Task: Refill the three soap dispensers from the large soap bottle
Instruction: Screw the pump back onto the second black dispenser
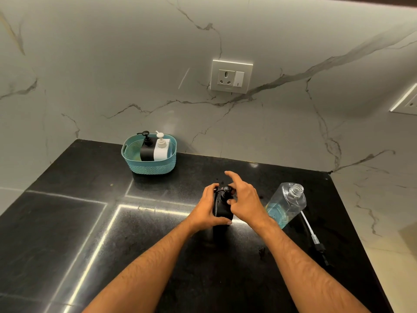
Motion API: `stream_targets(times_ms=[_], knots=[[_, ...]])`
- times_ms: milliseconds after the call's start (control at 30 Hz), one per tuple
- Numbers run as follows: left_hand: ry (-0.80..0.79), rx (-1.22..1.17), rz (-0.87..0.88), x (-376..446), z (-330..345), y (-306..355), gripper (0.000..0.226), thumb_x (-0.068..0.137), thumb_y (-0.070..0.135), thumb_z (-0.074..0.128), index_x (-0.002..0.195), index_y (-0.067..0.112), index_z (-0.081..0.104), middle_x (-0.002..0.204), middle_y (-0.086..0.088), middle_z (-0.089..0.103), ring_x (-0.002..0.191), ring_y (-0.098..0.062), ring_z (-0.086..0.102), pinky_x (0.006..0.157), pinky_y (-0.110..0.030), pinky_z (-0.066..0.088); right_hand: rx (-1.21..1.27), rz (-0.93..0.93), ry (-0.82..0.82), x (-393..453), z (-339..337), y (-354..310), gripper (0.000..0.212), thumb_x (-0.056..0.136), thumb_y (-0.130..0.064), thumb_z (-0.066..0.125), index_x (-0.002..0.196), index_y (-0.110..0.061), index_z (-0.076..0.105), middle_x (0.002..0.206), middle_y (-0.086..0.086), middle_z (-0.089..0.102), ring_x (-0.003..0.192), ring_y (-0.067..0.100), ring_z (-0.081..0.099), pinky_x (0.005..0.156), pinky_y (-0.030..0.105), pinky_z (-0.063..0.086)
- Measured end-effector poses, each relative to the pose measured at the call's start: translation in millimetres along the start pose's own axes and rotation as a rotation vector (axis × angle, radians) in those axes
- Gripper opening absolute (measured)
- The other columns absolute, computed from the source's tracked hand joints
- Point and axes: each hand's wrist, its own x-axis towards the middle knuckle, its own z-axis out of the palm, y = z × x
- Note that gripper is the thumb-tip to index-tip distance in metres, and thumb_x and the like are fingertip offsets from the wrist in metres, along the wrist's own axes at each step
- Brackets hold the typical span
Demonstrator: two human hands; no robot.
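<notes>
Black dispenser stands upright on the dark tabletop, near its middle, caught between my two hands. My left hand wraps the body from the left side, thumb curled across the lower front and fingers round the back, so the grip is clenched on the body. My right hand sits over the pump head, thumb and curled fingers pinching around the pump's neck while the forefinger sticks out straight, away from me. So the thing lies squarely inside both grips: body in the left, pump top in the right.

Just right of my right wrist the large soap bottle stands uncapped, clear plastic with blue liquid low inside. Its pump with tube lies flat on the tabletop beside it, nearer the right edge. At the back, well apart from my hands, a teal basket holds a second black dispenser and a white dispenser, side by side and touching.
</notes>
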Motion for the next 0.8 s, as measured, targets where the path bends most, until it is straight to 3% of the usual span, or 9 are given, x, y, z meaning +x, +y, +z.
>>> stream_targets(times_ms=[167, 267, 400, 533, 800], knots=[[-0.006, -0.005, -0.002, -0.3, -0.5, -0.2, 0.128, 0.066, 0.044, 0.095, 0.16, 0.023, 0.011, 0.159, 0.007, 0.022, 0.141, -0.01, 0.036, 0.111, -0.025, 0.04, 0.033, 0.025, 0.069, 3.0, 2.7, -3.4, 0.09, 0.069, 0.01, 0.073, 0.148, -0.021, 0.042, 0.104, 0.003, 0.074, 0.093, 0.018, 0.072, 0.087, 0.036, 0.061], [-0.007, -0.013, 0.0, -0.6, -0.5, -0.3, 0.128, 0.063, 0.047, 0.094, 0.159, 0.026, 0.012, 0.158, 0.008, 0.023, 0.141, -0.012, 0.038, 0.115, -0.033, 0.044, 0.073, 0.035, 0.079, 2.0, 4.9, -1.4, 0.079, 0.069, 0.009, 0.076, 0.14, -0.019, 0.054, 0.109, 0.005, 0.074, 0.1, 0.018, 0.072, 0.088, 0.033, 0.062], [-0.013, -0.017, 0.011, 0.5, -1.4, -0.9, 0.125, 0.064, 0.043, 0.095, 0.158, 0.028, 0.014, 0.155, 0.01, 0.024, 0.139, -0.01, 0.039, 0.114, -0.029, 0.044, 0.126, 0.061, 0.082, 2.6, 2.2, 2.2, 0.054, 0.068, 0.004, 0.083, 0.114, -0.023, 0.074, 0.102, -0.007, 0.075, 0.095, 0.005, 0.07, 0.084, 0.02, 0.059], [-0.019, -0.022, 0.021, 1.8, -2.4, -1.9, 0.123, 0.065, 0.039, 0.096, 0.157, 0.026, 0.015, 0.153, 0.01, 0.024, 0.138, -0.01, 0.04, 0.111, -0.024, 0.043, 0.236, 0.112, 0.018, 3.6, 0.8, 4.5, 0.048, 0.07, 0.001, 0.087, 0.11, -0.025, 0.077, 0.097, -0.014, 0.073, 0.092, -0.003, 0.068, 0.078, 0.011, 0.052], [-0.013, -0.027, 0.032, 2.4, -1.5, -3.2, 0.122, 0.067, 0.04, 0.095, 0.159, 0.027, 0.016, 0.154, 0.014, 0.021, 0.137, -0.008, 0.04, 0.11, -0.027, 0.046, 0.359, 0.204, 0.106, 1.7, 8.3, 9.5, 0.038, 0.067, -0.005, 0.092, 0.1, -0.018, 0.081, 0.087, -0.011, 0.077, 0.085, 0.0, 0.073, 0.079, 0.022, 0.06]])
